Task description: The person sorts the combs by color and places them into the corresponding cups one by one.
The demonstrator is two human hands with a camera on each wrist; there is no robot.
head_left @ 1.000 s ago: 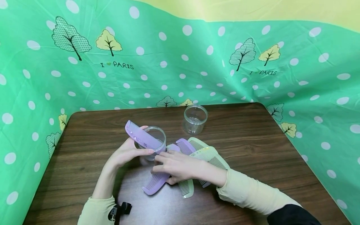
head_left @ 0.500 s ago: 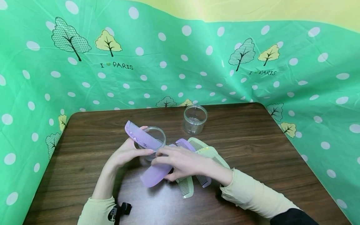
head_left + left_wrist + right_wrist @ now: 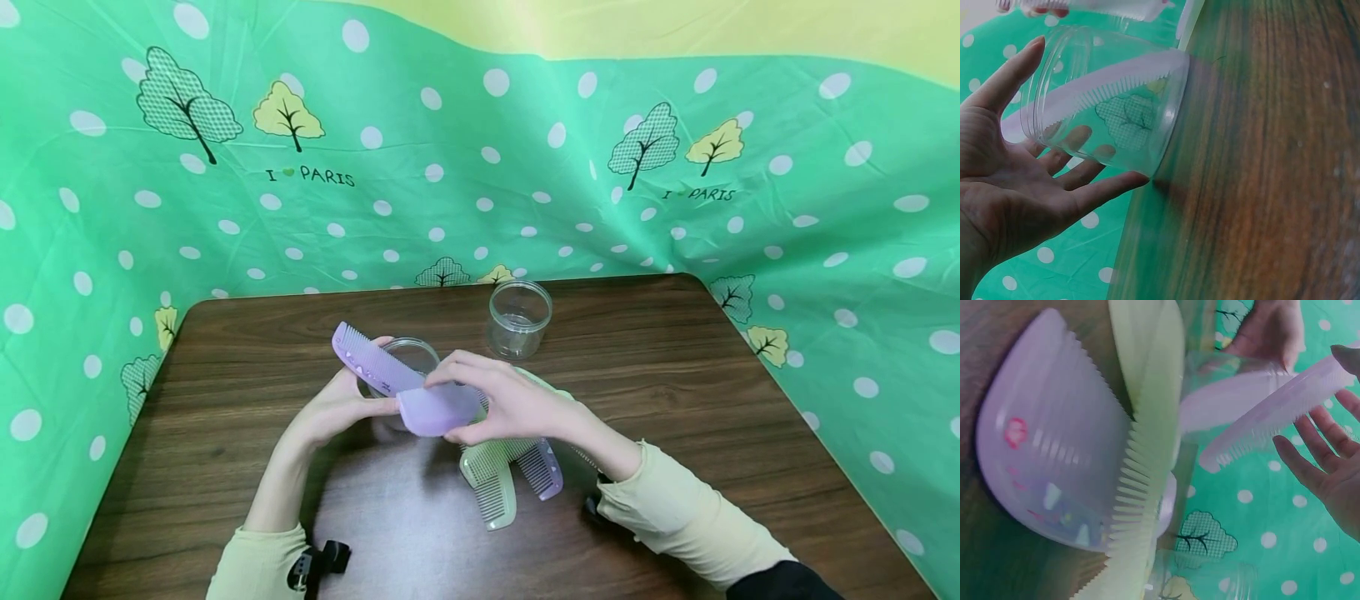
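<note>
1 leaning comb crosses the jar's mouth — free gap behind it.

The head view looks forward and down from above the near side of the table, far enough back to take in left hand, right hand and green cloth. The left wrist view sits low and close, rolled sideways (the table stands upright along its right), facing the clear jar. The right wrist view, rolled the other way, looks from beside the green combs toward the same jar and left hand, which all three views share.
</note>
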